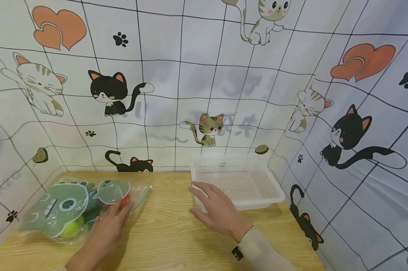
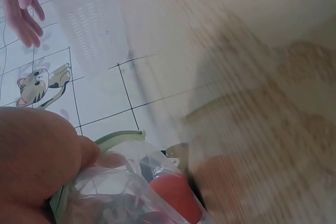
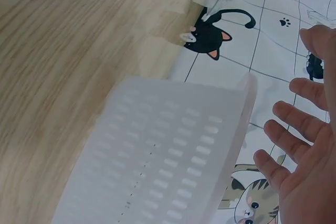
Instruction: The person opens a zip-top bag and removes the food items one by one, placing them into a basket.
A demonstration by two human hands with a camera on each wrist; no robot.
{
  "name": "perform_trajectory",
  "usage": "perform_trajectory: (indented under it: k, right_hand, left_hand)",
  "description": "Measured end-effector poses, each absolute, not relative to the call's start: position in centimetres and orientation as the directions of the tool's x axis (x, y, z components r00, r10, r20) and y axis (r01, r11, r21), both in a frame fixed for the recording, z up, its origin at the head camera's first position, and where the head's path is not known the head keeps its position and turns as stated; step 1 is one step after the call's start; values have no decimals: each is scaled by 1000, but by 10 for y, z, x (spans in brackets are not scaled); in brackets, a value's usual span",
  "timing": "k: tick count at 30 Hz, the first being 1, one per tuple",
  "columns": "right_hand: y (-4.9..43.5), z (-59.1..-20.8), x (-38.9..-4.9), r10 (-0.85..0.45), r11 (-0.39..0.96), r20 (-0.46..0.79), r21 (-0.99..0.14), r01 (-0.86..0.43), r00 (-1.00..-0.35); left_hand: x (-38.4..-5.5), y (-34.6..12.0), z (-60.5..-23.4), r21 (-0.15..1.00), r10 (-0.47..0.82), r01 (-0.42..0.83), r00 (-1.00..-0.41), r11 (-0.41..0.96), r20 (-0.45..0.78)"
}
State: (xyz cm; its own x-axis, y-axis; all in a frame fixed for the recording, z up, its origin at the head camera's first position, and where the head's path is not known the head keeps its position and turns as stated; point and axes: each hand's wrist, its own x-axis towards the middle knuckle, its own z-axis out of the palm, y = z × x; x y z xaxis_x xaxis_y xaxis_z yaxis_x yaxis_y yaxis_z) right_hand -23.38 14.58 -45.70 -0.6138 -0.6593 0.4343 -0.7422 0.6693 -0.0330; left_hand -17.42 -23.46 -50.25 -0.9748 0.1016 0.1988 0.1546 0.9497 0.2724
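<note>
A clear zip bag (image 1: 141,201) lies on the left of the table. Inside it show green cartoon-faced pieces (image 1: 66,205), a yellow-green ball (image 1: 72,227) and a red item (image 2: 177,198). My left hand (image 1: 107,227) rests on the right part of this bag, beside the red item; its fingertips are partly hidden. To the right stands a white perforated plastic basket (image 1: 278,194). Fingers spread, my right hand (image 1: 220,210) hovers by the basket's near left corner and holds nothing. The right wrist view shows these spread fingers (image 3: 296,119) apart from the basket wall.
The wooden table (image 1: 163,233) meets a cloth backdrop (image 1: 163,105) printed with cats, hearts and grid lines. This cloth rises behind the table and along both sides. The basket stands near the table's right edge.
</note>
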Motion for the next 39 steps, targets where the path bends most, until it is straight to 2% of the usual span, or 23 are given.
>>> perform_trajectory:
  k: [7, 16, 24, 31, 39]
  right_hand:
    - [124, -451, -237, -697, 648, 431, 36, -761, -574]
    - [105, -449, -240, -742, 603, 410, 59, -796, -531]
    - [79, -448, -236, -759, 582, 350, -13, -813, -549]
    - [56, -452, -239, -760, 594, 326, -1, -804, -562]
    - [38, -465, -241, -701, 682, 267, -20, -731, -661]
  left_hand:
    - [-175, -228, -502, 299, 143, 258, -924, 919, 356]
    - [-175, -220, -501, 336, 161, 314, -896, 888, 413]
    - [-173, -212, -495, 357, 165, 324, -898, 876, 409]
    - [-173, -205, -487, 345, 184, 351, -883, 870, 432]
    - [-166, -198, -481, 343, 195, 384, -858, 857, 474]
